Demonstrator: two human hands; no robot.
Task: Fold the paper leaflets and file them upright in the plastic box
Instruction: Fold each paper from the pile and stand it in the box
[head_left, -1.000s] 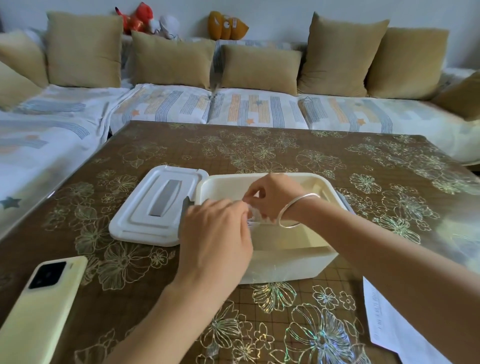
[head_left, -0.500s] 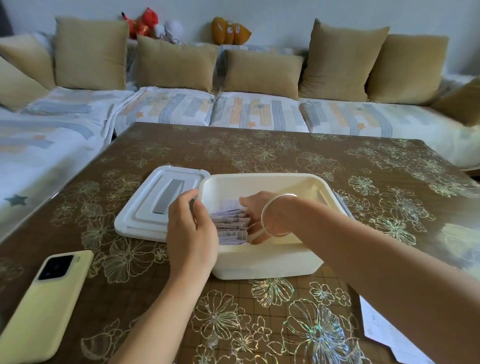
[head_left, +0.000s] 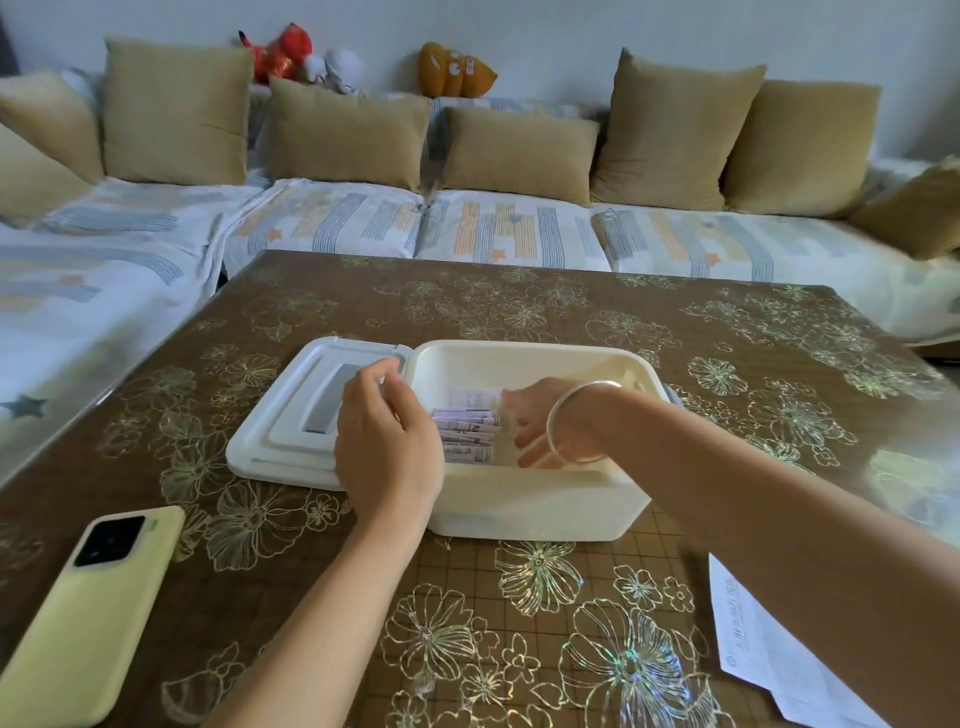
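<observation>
The white plastic box (head_left: 535, 506) stands open in the middle of the table. Several folded paper leaflets (head_left: 464, 432) stand upright in a row at its left end. My right hand (head_left: 529, 427), a silver bangle on its wrist, reaches down inside the box, and its fingers touch the right ends of the leaflets. My left hand (head_left: 387, 441) hovers over the box's left wall with loosely curled fingers and holds nothing; its thumb is beside the leaflets. An unfolded white leaflet (head_left: 763, 660) lies flat at the table's near right edge.
The box's white lid (head_left: 283, 423) lies flat against the box's left side. A pale yellow phone (head_left: 93, 613) lies face down at the near left. A sofa with tan cushions (head_left: 345, 135) runs along the far and left sides of the brown flowered table (head_left: 571, 306).
My right hand went down from the rim into the box beside the leaflets. My left hand slid left off the box's opening to its left wall, uncovering the leaflet row.
</observation>
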